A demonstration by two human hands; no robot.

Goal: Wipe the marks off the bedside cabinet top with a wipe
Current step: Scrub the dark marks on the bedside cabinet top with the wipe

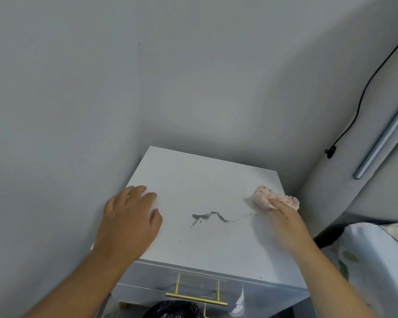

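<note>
Pressing down with my right hand [283, 216], I have my fingers closed over a bunched pink-spotted wipe [265, 198], pinning it against the white bedside cabinet top [193, 180] near its right edge. My left hand [131, 216] lies flat on the top's left side, fingers spread and gripping nothing. Between my hands, a dark grey wavy mark [210, 216] runs across the middle of the top, thinning into a faint speckled trail toward the wipe, which sits just beyond its right end. Below the front edge I can see a gold drawer handle [197, 298] and something black and crinkled [174, 309] under it. A black cable [363, 88] hangs down the wall to my right
</note>
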